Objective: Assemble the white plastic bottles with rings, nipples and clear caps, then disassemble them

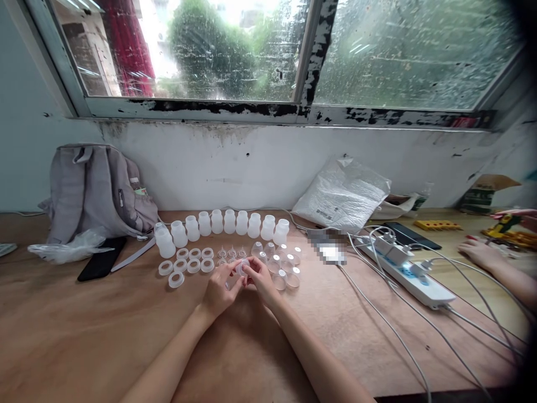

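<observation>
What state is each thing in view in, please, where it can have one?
Left hand, closed on a small translucent piece
Right hand, closed on the same piece
Milky bottles, upright, uncapped
White rings, lying flat
Clear domed covers, off the bottles
Clear nipples, tips up
Power strip, plugs inserted
Backpack, upright

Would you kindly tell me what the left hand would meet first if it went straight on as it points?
The left hand would probably meet the right hand first, just past the small translucent piece they hold together; exact depth is unclear.
</observation>
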Demonstrator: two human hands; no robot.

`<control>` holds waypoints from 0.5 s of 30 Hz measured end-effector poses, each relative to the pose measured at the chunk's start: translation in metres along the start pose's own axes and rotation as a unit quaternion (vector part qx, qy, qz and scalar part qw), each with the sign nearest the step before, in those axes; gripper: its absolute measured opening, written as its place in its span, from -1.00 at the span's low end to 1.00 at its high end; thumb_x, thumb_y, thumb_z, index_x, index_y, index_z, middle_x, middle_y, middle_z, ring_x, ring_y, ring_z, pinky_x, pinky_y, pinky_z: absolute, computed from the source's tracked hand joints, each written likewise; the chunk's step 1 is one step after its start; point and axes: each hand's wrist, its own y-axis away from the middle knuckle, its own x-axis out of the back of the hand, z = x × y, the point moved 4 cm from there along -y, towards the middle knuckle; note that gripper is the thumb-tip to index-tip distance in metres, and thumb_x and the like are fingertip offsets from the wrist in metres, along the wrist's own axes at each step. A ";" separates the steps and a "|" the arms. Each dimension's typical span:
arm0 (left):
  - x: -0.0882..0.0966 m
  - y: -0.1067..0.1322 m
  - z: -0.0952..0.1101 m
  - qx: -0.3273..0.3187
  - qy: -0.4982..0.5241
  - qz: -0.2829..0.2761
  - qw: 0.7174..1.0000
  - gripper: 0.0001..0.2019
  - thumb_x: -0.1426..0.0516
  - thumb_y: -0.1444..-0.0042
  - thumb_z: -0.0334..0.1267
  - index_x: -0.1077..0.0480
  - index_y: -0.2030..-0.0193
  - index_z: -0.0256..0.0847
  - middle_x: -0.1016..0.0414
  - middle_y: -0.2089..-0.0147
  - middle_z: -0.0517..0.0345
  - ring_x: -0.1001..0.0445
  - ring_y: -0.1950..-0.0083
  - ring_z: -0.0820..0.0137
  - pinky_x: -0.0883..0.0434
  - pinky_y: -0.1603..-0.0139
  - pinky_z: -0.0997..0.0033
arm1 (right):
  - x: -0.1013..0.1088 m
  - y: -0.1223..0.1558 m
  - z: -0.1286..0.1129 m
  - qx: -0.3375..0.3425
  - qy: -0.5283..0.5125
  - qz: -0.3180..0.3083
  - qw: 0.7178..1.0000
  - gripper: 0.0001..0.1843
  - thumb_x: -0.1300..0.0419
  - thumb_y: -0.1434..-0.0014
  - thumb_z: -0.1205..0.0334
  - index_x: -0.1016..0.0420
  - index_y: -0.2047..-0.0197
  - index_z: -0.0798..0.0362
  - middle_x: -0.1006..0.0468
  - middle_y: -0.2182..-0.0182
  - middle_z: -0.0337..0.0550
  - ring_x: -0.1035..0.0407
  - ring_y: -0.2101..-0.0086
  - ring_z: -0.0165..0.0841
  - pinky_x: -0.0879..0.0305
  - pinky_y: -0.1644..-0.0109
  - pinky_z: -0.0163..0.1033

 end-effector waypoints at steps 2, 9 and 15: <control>-0.001 0.001 0.001 0.020 0.007 0.002 1.000 -0.67 -0.04 -0.07 -0.26 -0.23 -0.01 -0.15 -0.40 0.26 0.09 -0.37 0.33 0.38 -0.36 0.20 0.30 | 0.001 -0.001 0.001 0.007 0.015 0.004 1.000 -0.71 -0.19 0.07 0.06 -0.23 0.38 0.05 -0.40 0.52 -0.31 -0.20 0.69 -0.55 -0.21 0.61 -0.38; -0.003 0.001 -0.002 0.062 0.002 0.009 0.998 -0.74 -0.01 -0.08 -0.29 -0.26 0.06 -0.20 -0.42 0.21 0.09 -0.38 0.32 0.42 -0.36 0.21 0.38 | 0.000 -0.002 0.004 0.038 0.045 0.012 0.998 -0.73 -0.20 0.07 0.09 -0.17 0.44 0.02 -0.30 0.59 -0.37 -0.19 0.66 -0.52 -0.16 0.64 -0.40; -0.003 0.002 -0.002 0.035 -0.055 0.006 0.998 -0.74 -0.02 -0.04 -0.35 -0.27 0.08 -0.20 -0.41 0.32 0.14 -0.37 0.35 0.41 -0.31 0.17 0.33 | -0.001 -0.002 0.005 0.063 0.074 0.012 0.995 -0.72 -0.19 0.05 0.09 -0.14 0.48 0.02 -0.26 0.61 -0.39 -0.14 0.68 -0.53 -0.10 0.66 -0.40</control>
